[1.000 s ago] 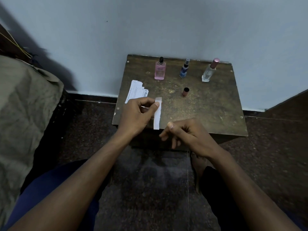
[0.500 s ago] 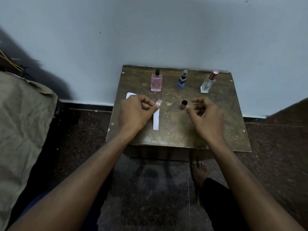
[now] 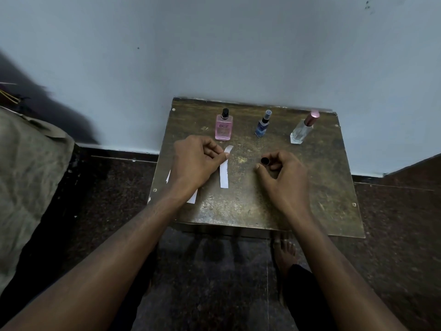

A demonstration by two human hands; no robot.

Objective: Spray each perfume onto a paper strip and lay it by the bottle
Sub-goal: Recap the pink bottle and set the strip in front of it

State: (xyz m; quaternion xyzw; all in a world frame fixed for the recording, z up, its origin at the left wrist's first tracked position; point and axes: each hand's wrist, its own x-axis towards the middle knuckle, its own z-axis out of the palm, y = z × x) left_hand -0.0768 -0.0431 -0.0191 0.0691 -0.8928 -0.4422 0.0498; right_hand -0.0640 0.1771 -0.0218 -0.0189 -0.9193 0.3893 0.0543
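Three perfume bottles stand in a row at the back of a small worn table (image 3: 310, 192): a pink one (image 3: 223, 127) with its black sprayer bare, a small blue one (image 3: 263, 124), and a clear one (image 3: 301, 130) with a pink cap. My left hand (image 3: 196, 163) pinches a white paper strip (image 3: 224, 172) near its top, just in front of the pink bottle. My right hand (image 3: 281, 173) holds a small dark cap (image 3: 265, 160) between thumb and fingers, in front of the blue bottle.
A sheet of white paper (image 3: 192, 197) lies under my left wrist, mostly hidden. The table stands against a pale wall. A grey-green cloth-covered bulk (image 3: 26, 177) sits at the left. My bare foot (image 3: 285, 253) rests on the dark floor below the table's front edge.
My right hand has reached forward over the table and taken hold of the small cap. My left hand has moved the strip forward toward the pink bottle.
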